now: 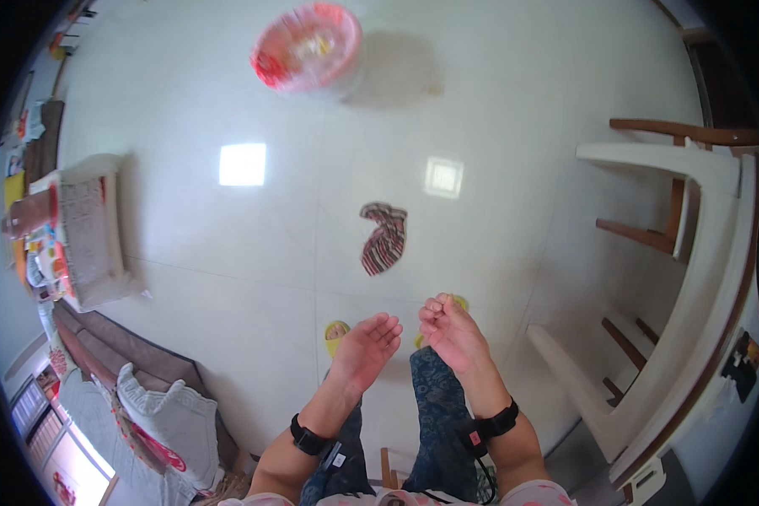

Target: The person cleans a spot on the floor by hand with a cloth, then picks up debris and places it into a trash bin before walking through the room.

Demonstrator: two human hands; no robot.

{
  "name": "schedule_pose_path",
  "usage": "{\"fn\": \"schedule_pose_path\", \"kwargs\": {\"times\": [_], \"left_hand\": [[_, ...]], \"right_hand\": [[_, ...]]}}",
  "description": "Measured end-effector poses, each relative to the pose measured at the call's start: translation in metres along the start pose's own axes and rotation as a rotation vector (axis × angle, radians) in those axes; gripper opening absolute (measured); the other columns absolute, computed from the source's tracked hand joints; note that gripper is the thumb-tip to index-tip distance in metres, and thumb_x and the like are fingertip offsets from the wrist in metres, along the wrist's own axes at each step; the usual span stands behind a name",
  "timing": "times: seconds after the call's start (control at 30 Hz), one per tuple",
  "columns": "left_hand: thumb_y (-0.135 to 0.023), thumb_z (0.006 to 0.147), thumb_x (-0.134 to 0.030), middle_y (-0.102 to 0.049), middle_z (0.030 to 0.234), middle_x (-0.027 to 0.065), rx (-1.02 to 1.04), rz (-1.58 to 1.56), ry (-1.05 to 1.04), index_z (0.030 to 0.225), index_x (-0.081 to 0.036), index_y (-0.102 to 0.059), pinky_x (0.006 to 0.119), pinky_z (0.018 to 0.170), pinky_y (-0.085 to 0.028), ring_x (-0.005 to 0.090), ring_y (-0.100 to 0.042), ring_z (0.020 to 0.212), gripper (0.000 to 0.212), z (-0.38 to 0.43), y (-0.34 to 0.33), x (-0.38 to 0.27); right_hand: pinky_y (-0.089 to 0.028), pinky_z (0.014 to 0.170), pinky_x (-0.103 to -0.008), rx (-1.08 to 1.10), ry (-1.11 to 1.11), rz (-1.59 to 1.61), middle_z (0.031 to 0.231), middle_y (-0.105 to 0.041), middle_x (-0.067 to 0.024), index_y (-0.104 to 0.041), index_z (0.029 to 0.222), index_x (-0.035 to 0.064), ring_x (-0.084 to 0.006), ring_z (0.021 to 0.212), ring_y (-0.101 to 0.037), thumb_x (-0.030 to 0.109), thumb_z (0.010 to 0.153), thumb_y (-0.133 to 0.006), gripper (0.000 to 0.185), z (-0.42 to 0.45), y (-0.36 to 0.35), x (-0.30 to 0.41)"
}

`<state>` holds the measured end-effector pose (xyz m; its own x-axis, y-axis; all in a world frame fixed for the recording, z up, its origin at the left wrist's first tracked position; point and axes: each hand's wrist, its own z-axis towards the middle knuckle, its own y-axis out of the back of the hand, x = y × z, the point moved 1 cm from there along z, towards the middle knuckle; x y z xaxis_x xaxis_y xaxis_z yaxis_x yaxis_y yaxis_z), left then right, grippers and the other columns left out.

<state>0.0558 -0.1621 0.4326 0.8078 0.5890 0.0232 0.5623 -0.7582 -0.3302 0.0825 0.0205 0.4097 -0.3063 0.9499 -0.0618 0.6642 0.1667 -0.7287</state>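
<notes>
My left hand (369,348) is in the air, palm turned up and fingers loosely bent, with nothing in it. To its right is my right hand (453,332), its fingers curled in towards the thumb; I see nothing held there. Beyond both hands a striped cloth (387,239) in dark red, black and white lies crumpled on the pale tiled floor (278,240). Neither hand touches it. Below the hands are my feet in yellow-green slippers (334,335), the right one partly hidden by my right hand.
A pink basin-like container (335,63) with things inside stands on the floor at the far side. White table framing (689,329) and wooden chair legs (638,234) line the right. At left are a cloth-covered stand (91,234) and a brown sofa (145,354) with a grey cushion (170,424).
</notes>
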Motion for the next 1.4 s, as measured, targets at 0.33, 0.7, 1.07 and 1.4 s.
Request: {"fn": "schedule_pose_path", "kwargs": {"times": [0.33,0.7,1.07,1.4], "left_hand": [[-0.044,0.098,-0.015,-0.068,0.103,0.0105,0.214,-0.026,-0.159,0.104,-0.002,-0.061,0.038,0.092,-0.050,0.0252,-0.063,0.101,0.022,-0.115,-0.162,-0.092],[-0.045,0.097,-0.016,-0.064,0.108,0.0106,0.155,-0.052,0.000,0.109,-0.002,-0.056,0.036,0.094,-0.048,0.0249,-0.061,0.103,0.021,-0.030,-0.221,-0.271],[-0.047,0.096,-0.017,-0.065,0.100,0.0070,0.051,-0.003,-0.111,0.103,-0.005,-0.057,0.034,0.088,-0.049,0.0214,-0.062,0.096,0.018,0.004,-0.255,-0.458],[-0.047,0.096,-0.017,-0.065,0.103,0.0086,0.022,-0.065,-0.040,0.108,-0.004,-0.057,0.035,0.087,-0.050,0.0225,-0.062,0.096,0.020,0.035,-0.242,-0.491]], "right_hand": [[-0.041,0.070,-0.0239,0.197,0.111,-0.139,0.087,-0.052,0.0025,-0.055,0.090,0.0127,-0.0109,0.085,-0.049,0.026,0.097,-0.059,0.015,-0.019,-0.230,0.094],[-0.041,0.066,-0.0242,-0.099,0.177,-0.292,0.083,-0.055,0.0004,-0.060,0.091,0.0084,-0.0102,0.077,-0.050,0.021,0.094,-0.064,0.014,0.185,-0.360,0.085],[-0.041,0.060,-0.0236,-0.569,0.310,-0.233,0.077,-0.059,0.0029,-0.064,0.086,0.0116,-0.0089,0.069,-0.054,0.023,0.087,-0.073,0.015,0.373,-0.413,0.066],[-0.039,0.054,-0.0245,-0.666,0.228,-0.185,0.071,-0.057,0.0030,-0.062,0.083,0.0132,-0.0094,0.062,-0.051,0.022,0.081,-0.080,0.020,0.429,-0.395,0.054]]}}
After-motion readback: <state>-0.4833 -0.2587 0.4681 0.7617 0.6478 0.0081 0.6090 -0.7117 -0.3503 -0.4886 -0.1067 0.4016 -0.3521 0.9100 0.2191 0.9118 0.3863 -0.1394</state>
